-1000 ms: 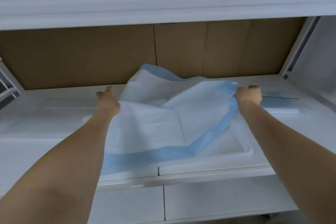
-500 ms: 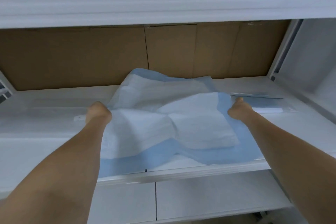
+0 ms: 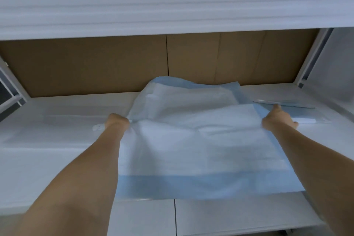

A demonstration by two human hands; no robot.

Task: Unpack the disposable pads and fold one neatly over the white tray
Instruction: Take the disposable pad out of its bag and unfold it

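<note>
1. While my left hand (image 3: 116, 121) and right hand (image 3: 278, 118) each grip a side edge of the pad (image 3: 201, 140), it lies spread over the tray, which is hidden
2. Uneven pulling could skew it or tear it
3. White shelf (image 3: 57, 140), cardboard (image 3: 95, 63) behind, another shelf above

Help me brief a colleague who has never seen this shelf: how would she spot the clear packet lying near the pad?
Start at the brown cardboard back wall and drop to the white shelf below it. A blue-edged pad lies spread there between both hands; just beyond the right hand lies the packet. It alone is flat, glossy and see-through, unlike the matte pad.
</note>
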